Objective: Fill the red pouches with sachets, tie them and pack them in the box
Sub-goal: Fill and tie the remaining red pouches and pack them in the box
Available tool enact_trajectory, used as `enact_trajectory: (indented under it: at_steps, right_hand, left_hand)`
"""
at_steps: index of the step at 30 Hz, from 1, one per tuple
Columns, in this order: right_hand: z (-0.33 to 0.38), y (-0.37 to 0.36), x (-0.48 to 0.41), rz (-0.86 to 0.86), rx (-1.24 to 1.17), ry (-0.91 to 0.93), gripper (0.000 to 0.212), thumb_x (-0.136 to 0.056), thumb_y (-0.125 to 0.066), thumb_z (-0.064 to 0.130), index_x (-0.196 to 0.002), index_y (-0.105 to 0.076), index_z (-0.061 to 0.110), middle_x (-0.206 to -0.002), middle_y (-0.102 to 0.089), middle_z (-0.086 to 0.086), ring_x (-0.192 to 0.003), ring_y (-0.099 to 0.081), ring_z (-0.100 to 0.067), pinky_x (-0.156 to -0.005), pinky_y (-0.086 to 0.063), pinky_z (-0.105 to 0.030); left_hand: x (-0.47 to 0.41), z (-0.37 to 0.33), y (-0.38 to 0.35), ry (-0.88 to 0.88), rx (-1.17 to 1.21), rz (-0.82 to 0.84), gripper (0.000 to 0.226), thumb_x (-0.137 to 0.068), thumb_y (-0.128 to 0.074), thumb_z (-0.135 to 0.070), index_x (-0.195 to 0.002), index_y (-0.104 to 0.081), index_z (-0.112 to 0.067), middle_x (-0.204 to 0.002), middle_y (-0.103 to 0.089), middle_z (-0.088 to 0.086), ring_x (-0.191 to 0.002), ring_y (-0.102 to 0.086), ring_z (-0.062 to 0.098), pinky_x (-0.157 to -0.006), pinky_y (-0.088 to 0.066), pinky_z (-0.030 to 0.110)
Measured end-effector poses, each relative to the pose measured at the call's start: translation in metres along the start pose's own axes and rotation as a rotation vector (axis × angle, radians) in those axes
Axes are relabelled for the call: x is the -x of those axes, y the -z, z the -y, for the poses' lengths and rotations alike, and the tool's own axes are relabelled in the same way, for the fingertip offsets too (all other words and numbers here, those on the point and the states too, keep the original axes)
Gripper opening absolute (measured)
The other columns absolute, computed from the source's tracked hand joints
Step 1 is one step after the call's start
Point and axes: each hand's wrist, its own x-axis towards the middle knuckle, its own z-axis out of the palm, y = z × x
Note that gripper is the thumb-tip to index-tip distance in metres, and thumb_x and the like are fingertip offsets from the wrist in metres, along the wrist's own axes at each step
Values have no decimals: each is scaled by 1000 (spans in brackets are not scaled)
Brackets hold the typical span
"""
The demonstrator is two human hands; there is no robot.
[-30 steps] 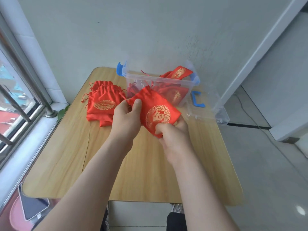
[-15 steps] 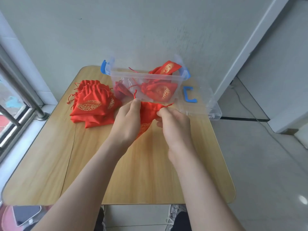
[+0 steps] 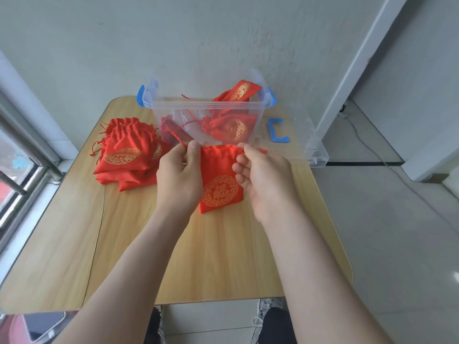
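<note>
Pile of red pouches [image 3: 124, 155] on tabletop [image 3: 74, 244], left. Left grip [image 3: 178, 177] pinches held pouch [image 3: 218, 184] at its top corner; right grip [image 3: 265, 177] pinches the opposite drawstring. Behind, clear box [image 3: 206, 108] holds tied pouches; lid [image 3: 315, 155] lies to the right.

My light wooden table [image 3: 74, 244] stands against a grey wall [image 3: 124, 45]. At my left is a window [image 3: 12, 175] with a metal rail [image 3: 31, 145]. Below the table's near left corner lies a phone [image 3: 44, 324]. A thin cable [image 3: 357, 135] crosses the floor [image 3: 397, 244] at my right.

Plain room: tiled floor [image 3: 397, 244], wooden table [image 3: 74, 244]
</note>
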Motion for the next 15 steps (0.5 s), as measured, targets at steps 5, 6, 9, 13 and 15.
enact_trajectory:
  at_steps: [5, 6, 9, 13, 15]
  right_hand:
    - [3, -2, 2, 2, -78, -43, 21, -107, -59, 20, -101, -79, 18, -86, -77, 0, -72, -74, -11, -67, -57, -26]
    - [3, -2, 2, 4, -100, -46, 21, -108, -60, 22, -102, -79, 17, -87, -77, 0, -72, -74, -11, -67, -57, -25]
    - [5, -2, 4, 23, -150, -51, 20, -106, -65, 28, -103, -81, 17, -87, -79, 0, -74, -75, -12, -68, -58, -25]
    - [6, -3, 5, 38, -199, -81, 22, -105, -67, 33, -104, -81, 15, -86, -79, 0, -74, -75, -13, -68, -59, -25]
    - [5, -4, 5, 25, -216, -116, 26, -109, -59, 31, -106, -79, 16, -84, -78, 0, -71, -74, -13, -68, -57, -27]
  left_hand:
    - [2, -6, 6, -44, -3, -99, 47, -104, -66, -43, -64, -56, -22, -49, -49, -15, -50, -41, 8, -56, -37, 34]
    - [2, -8, 8, -40, 36, -127, 40, -101, -71, -43, -68, -65, -20, -53, -58, -12, -52, -52, 10, -57, -46, 35]
    - [4, -15, 11, 46, 246, -158, 25, -98, -77, -34, -86, -78, -12, -68, -74, -2, -64, -72, 15, -60, -60, 29]
    - [3, -14, 12, 138, 424, -140, 13, -101, -73, -18, -102, -79, -6, -81, -78, 1, -75, -75, 13, -69, -62, 26]
    - [2, -14, 14, 181, 503, -141, 14, -100, -74, -14, -109, -77, -3, -84, -80, 4, -79, -77, 13, -71, -61, 24]
